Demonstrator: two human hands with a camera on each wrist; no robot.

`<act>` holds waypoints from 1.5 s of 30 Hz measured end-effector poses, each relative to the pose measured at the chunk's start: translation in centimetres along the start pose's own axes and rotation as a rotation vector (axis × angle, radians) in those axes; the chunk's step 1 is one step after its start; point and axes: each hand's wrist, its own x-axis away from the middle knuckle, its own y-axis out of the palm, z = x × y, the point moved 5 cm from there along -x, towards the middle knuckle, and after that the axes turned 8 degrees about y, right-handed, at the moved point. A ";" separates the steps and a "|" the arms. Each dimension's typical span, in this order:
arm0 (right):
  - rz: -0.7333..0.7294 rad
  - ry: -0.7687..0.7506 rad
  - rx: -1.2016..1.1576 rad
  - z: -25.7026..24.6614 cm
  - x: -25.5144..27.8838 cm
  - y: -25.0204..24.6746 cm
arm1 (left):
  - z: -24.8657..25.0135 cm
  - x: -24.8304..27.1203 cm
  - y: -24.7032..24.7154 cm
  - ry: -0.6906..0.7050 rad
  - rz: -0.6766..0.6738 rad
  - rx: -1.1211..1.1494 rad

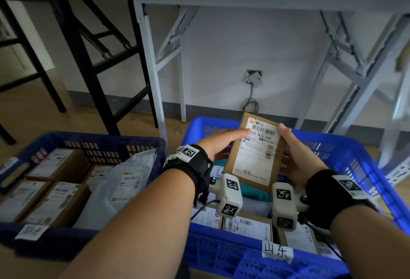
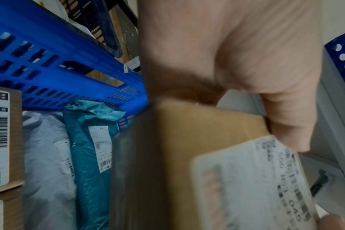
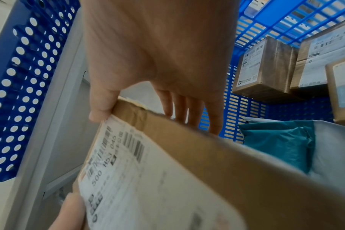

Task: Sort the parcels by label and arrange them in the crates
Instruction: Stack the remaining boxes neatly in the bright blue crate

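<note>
1. Both hands hold one cardboard parcel (image 1: 255,152) above the bright blue crate (image 1: 359,152): left hand (image 1: 218,145) and right hand (image 1: 297,156) each pinch a side, thumb on the label
2. Risk, as I judge it: a misread label would send it into the wrong crate
3. The grip is at the edges only, so tilting could let it slip
4. The dark blue crate (image 1: 106,143) sits just beside, nearly full; a teal bag (image 2: 93,147) and boxes crowd the space below
</note>
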 end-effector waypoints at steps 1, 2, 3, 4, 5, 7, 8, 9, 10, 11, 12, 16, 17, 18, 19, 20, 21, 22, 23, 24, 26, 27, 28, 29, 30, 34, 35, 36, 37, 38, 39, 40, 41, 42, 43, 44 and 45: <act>0.001 0.007 -0.020 0.0 -0.1 -0.2 | 0.2 0.2 0.0 0.008 0.004 -0.008; -0.003 0.017 -0.033 -0.1 -0.2 -0.2 | 0.4 0.4 0.0 0.014 0.009 -0.023; -0.014 0.028 -0.042 -0.1 -0.3 -0.2 | 0.7 0.7 -0.1 0.018 0.019 -0.027; -0.034 0.040 -0.048 -0.1 -0.3 0.0 | 0.9 1.1 -0.3 0.019 0.032 -0.028; -0.055 0.052 -0.057 0.0 -0.4 0.1 | 1.0 1.6 -0.4 0.017 0.043 -0.021; -0.097 0.075 -0.061 0.2 -0.5 0.8 | 1.0 2.6 -1.0 -0.002 0.075 -0.029; -0.120 0.088 -0.054 0.4 -0.5 1.5 | 1.0 3.3 -1.4 -0.017 0.104 -0.042; -0.145 0.101 -0.046 0.5 -0.6 2.3 | 1.0 4.1 -1.9 -0.029 0.140 -0.042; -0.175 0.112 -0.034 0.6 -0.6 3.4 | 1.1 4.9 -2.6 -0.042 0.181 -0.042; -0.206 0.118 -0.017 0.7 -0.6 4.7 | 1.3 5.8 -3.4 -0.051 0.220 -0.037; -0.240 0.122 0.006 0.8 -0.4 6.1 | 1.6 6.8 -4.2 -0.066 0.250 -0.031; -0.383 0.148 0.138 2.1 0.1 11.4 | 1.4 10.7 -8.6 -0.140 0.347 0.052; -0.417 0.176 0.185 2.7 0.3 12.5 | 1.2 11.4 -9.8 -0.148 0.359 0.062; -0.448 0.205 0.239 3.2 0.8 13.7 | 1.0 12.1 -10.9 -0.154 0.367 0.066; -0.471 0.228 0.295 3.8 1.0 14.7 | 0.6 12.5 -12.1 -0.160 0.376 0.066; -0.484 0.239 0.340 4.1 1.1 15.8 | 0.2 13.0 -13.3 -0.167 0.391 0.057; -0.477 0.233 0.371 4.3 0.9 16.9 | -0.1 13.4 -14.6 -0.172 0.408 0.050; -0.459 0.221 0.384 4.4 0.6 17.9 | -0.6 13.6 -15.9 -0.177 0.419 0.053; -0.439 0.208 0.387 4.5 0.1 19.1 | -1.1 13.7 -17.3 -0.179 0.428 0.059; -0.426 0.199 0.385 4.5 -0.3 20.4 | -1.5 13.8 -18.7 -0.170 0.442 0.056; -0.407 0.187 0.394 4.7 -1.4 23.2 | -2.0 14.0 -21.7 -0.149 0.484 0.026; -0.398 0.183 0.406 4.8 -2.3 24.7 | -2.3 14.2 -23.3 -0.141 0.500 0.012; -0.397 0.181 0.412 5.0 -3.0 26.5 | -2.5 14.3 -24.9 -0.133 0.518 0.004; -0.401 0.176 0.416 5.3 -3.9 28.3 | -2.7 14.5 -26.5 -0.127 0.537 0.005; -0.414 0.176 0.417 5.6 -4.6 30.2 | -2.9 14.6 -28.1 -0.123 0.554 0.010; -0.446 0.186 0.400 7.9 -7.8 37.6 | -4.2 15.4 -34.9 -0.148 0.641 -0.011; -0.455 0.189 0.395 8.9 -8.8 39.5 | -4.9 15.6 -36.8 -0.164 0.659 -0.031; -0.470 0.205 0.392 10.0 -9.8 41.4 | -6.0 15.7 -39.0 -0.182 0.681 -0.052; -0.490 0.217 0.399 10.6 -10.0 42.2 | -6.5 15.8 -40.1 -0.195 0.688 -0.090; -0.516 0.239 0.400 11.7 -10.6 43.4 | -7.3 15.9 -41.5 -0.203 0.685 -0.120; -0.537 0.261 0.409 12.9 -11.3 44.7 | -8.4 16.0 -43.0 -0.210 0.683 -0.150; -0.562 0.280 0.410 14.0 -11.9 45.8 | -9.5 16.0 -44.2 -0.227 0.675 -0.185; -0.575 0.294 0.413 15.0 -12.6 46.8 | -10.6 16.0 -45.4 -0.244 0.675 -0.220; -0.588 0.305 0.413 16.0 -13.2 47.7 | -12.1 16.1 -46.7 -0.285 0.681 -0.261; -0.587 0.313 0.418 16.8 -13.7 48.4 | -13.8 16.0 -48.1 -0.318 0.669 -0.295; -0.586 0.326 0.422 17.6 -14.2 48.9 | -16.3 15.6 -50.3 -0.356 0.665 -0.340; -0.581 0.338 0.438 18.3 -14.7 49.3 | -16.7 15.7 -50.5 -0.394 0.655 -0.407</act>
